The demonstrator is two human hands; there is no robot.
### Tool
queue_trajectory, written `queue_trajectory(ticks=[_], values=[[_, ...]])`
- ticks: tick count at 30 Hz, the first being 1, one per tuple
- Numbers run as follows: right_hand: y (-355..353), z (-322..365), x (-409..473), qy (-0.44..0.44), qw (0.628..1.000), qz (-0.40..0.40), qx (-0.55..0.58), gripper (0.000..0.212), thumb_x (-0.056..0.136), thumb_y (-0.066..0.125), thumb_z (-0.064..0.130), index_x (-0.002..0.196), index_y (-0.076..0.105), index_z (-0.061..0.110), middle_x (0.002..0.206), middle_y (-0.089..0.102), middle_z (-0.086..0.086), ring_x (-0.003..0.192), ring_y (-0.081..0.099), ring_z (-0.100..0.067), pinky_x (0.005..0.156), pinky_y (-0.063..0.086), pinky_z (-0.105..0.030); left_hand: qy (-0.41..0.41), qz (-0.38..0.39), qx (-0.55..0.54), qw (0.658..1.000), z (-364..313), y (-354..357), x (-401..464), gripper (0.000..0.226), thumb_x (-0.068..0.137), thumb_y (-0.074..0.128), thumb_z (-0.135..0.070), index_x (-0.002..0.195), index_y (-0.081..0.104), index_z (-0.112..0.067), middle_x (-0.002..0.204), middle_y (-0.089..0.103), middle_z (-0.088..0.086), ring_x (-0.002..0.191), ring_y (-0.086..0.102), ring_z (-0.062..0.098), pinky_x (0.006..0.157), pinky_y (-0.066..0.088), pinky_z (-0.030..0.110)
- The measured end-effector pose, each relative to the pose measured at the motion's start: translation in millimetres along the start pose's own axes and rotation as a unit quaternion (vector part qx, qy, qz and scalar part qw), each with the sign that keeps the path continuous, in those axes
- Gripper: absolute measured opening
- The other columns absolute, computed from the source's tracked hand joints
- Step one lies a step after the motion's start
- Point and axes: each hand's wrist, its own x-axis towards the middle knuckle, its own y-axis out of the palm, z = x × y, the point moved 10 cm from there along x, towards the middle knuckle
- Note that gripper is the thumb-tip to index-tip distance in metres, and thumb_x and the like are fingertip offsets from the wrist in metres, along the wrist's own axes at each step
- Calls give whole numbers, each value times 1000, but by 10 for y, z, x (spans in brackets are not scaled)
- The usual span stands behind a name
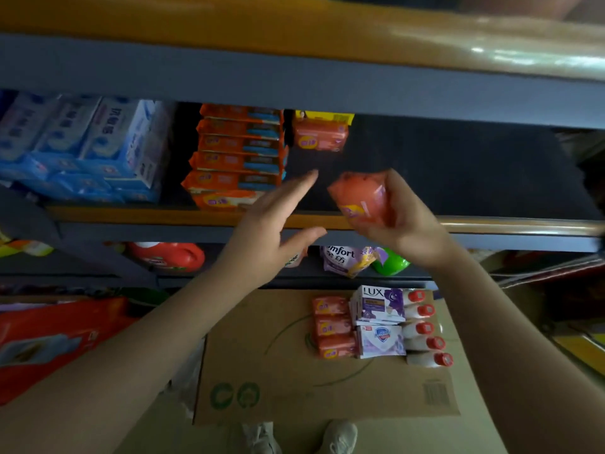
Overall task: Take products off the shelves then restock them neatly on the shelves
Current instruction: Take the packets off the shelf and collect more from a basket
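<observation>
The shelving unit [294, 83] fills the upper half of the view, its top board cut off at twelve o'clock and smeared by motion blur. On the middle shelf [474, 224], toward ten o'clock, sit blue-and-white packs [108, 139] whose print is too soft to read; beside them stands a stack of orange packs [239, 152], and just right of that, one small orange soap bar [320, 137] lies under a yellow pack whose far end disappears into the dark. The rest of that shelf, toward two o'clock, is deep shadow.

On the floor at six o'clock lies a flattened cardboard sheet [278, 371]. Grouped on it toward four o'clock are three orange soap bars [332, 329], a LUX box [379, 304] over a white-and-purple soap box [381, 340], and a row of white bottles with red caps [425, 329] lying on their sides. The lower shelf holds a red jug [167, 255], a Comfort pouch [347, 258] and a green thing partly hidden behind the right wrist.

The left hand [271, 231] reaches toward the shelf with its grip spread, fingers straight and holding nothing (the fingertips are blurred).

The right hand [393, 208] has its grip closed round an orange soap packet [363, 198], held in the air just in front of the middle shelf's edge, near the centre of view; its label is blurred and its lower part is covered by the fingers.

Two pale shoes [340, 437] show at six o'clock, cut by the frame.
</observation>
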Motion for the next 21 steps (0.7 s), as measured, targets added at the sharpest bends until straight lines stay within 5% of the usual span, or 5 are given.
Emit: queue_trajectory(ticks=[3, 7, 11, 17, 21], values=[[213, -153, -219, 28, 992, 64, 104, 38, 71, 69, 0, 101, 47, 11, 90, 57, -2, 80, 55, -19, 71, 47, -47, -7, 15, -101, 995, -183, 154, -92, 54, 83, 58, -33, 133, 40, -22, 126, 42, -22, 116, 39, -18, 95, 31, 4], [416, -402, -363, 57, 977, 80, 188, 46, 71, 67, 0, 111, 45, -5, 96, 58, -8, 88, 56, -19, 84, 46, -41, -22, -42, -132, 990, -188, 196, -250, 41, 81, 61, -33, 119, 49, -23, 115, 50, -23, 107, 49, -13, 91, 38, 10], [651, -681, -550, 111, 947, 99, 286, 44, 71, 62, -1, 113, 51, 7, 95, 65, -1, 89, 62, -15, 83, 52, -31, -48, -46, -135, 989, -72, 273, -435, 39, 81, 63, -35, 117, 49, -29, 109, 52, -33, 101, 53, -9, 86, 43, 13], [841, -926, -808, 157, 941, 132, 270, 48, 72, 62, 2, 119, 49, 2, 95, 64, -5, 86, 61, -16, 77, 52, -28, -89, -27, -184, 978, 40, 448, -718, 44, 75, 67, -47, 111, 42, -41, 105, 58, -21, 95, 60, 0, 83, 46, 20], [814, -790, -831, 120, 976, 150, 99, 54, 68, 76, 15, 113, 52, 33, 102, 65, 1, 95, 62, -15, 90, 50, -34, -102, 12, -171, 980, -5, 574, -781, 53, 72, 68, -42, 116, 41, -35, 102, 59, -17, 89, 57, -3, 82, 45, 22]])
